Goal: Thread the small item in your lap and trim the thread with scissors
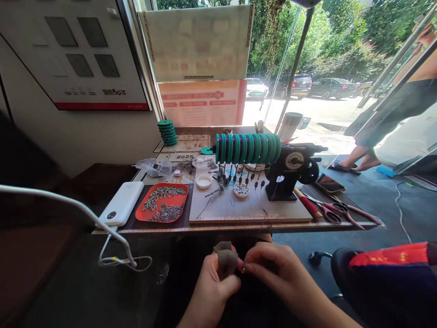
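Below the table's front edge, my left hand (218, 278) is closed, with grey wrappings (227, 260) around its fingers. My right hand (278, 269) pinches a tiny shiny piece (243, 269) with thumb and forefinger. The fingertips of both hands meet at that piece; what the left fingers grip is hidden. On the table beyond stands a black hand-cranked machine (285, 182) carrying a row of green discs (249, 149). Dark small weights (256, 184) hang on threads below the discs. A small round dish (241, 190) of tiny pieces lies on the pale board (218, 214).
An orange-red tray (139, 215) of small metal parts lies left, beside a white power bank (121, 205) with a cable. Scissors (331, 214), pliers (362, 210) and a phone (329, 183) lie right. Green discs are stacked (167, 133) behind. A person's legs (362, 150) show outside the window.
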The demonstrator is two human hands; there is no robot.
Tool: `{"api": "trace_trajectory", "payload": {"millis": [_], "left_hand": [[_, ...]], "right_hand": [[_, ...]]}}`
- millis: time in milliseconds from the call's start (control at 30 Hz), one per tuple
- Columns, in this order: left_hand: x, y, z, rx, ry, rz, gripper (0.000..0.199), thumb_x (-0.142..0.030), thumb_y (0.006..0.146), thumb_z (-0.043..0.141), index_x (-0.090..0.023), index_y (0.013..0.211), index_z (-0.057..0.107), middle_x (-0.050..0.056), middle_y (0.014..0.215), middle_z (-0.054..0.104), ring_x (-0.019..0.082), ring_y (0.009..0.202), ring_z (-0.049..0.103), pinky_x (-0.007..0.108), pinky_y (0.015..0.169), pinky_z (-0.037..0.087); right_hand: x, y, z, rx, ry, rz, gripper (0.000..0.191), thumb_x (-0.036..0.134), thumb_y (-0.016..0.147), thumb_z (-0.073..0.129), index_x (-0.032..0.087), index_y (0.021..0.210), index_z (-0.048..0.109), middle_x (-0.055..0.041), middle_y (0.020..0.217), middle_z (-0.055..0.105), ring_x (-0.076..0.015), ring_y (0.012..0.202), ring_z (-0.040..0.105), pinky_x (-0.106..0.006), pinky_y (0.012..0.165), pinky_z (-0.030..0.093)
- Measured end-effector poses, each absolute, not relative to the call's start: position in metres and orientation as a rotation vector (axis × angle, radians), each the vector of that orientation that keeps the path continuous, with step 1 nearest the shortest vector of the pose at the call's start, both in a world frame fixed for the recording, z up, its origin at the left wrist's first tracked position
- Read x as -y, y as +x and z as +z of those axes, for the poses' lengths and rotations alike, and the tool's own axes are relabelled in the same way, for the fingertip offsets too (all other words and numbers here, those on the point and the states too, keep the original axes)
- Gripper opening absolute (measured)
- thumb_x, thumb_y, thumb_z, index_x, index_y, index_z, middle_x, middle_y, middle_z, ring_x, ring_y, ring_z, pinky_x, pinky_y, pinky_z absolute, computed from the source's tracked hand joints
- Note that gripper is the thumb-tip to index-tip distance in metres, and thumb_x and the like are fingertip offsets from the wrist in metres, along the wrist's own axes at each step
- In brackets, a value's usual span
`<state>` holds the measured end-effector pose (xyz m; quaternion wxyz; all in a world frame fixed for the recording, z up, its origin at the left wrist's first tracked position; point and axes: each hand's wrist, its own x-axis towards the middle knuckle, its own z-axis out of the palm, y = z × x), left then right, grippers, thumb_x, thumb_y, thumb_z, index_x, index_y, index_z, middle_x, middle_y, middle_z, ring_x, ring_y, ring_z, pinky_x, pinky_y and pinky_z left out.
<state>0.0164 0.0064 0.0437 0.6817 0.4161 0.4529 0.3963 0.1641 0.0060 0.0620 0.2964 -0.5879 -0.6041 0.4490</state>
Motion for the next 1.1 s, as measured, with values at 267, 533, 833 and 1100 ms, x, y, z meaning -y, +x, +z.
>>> {"api": "trace_trajectory", "payload": {"millis": [267,533,833,1100], "left_hand": [[-0.010,0.014,0.040,-0.950,0.972,0.886,0.013,-0.009,0.053,0.054,-0.012,0.064,0.059,0.001,0.074,0.047,0.013,0.073,0.041,0.022,0.067,0.032],[-0.009,0.016,0.037,-0.931,0.892,0.910,0.022,-0.026,0.058,0.073,-0.011,0.067,0.060,0.000,0.073,0.045,0.006,0.057,0.034,0.018,0.050,0.027],[-0.013,0.016,0.029,-0.665,0.383,0.834,0.012,-0.012,0.059,0.073,-0.013,0.069,0.066,0.001,0.069,0.051,0.007,0.066,0.045,0.017,0.063,0.037],[-0.010,0.020,0.028,-0.713,0.248,0.859,0.022,-0.014,0.048,0.079,-0.011,0.067,0.068,0.002,0.068,0.055,0.007,0.064,0.049,0.015,0.060,0.040]], "right_hand": [[-0.005,0.164,0.066,1.658,-1.623,1.214,0.019,0.029,0.070,0.053,0.015,0.070,0.065,0.0042,0.068,0.061,0.0115,0.059,0.047,0.005,0.057,0.030],[-0.006,0.164,0.067,1.671,-1.613,1.215,0.026,0.036,0.070,0.051,0.014,0.071,0.065,0.0019,0.069,0.062,0.0088,0.061,0.048,0.001,0.058,0.032],[0.009,0.157,0.042,1.471,-1.519,1.062,0.028,0.037,0.070,0.052,0.011,0.068,0.063,0.0001,0.068,0.059,0.0084,0.062,0.051,0.005,0.058,0.038],[0.013,0.140,0.030,1.201,-1.516,1.389,0.025,0.033,0.061,0.062,0.012,0.074,0.068,-0.0020,0.071,0.063,0.0058,0.063,0.055,0.004,0.061,0.042]]}}
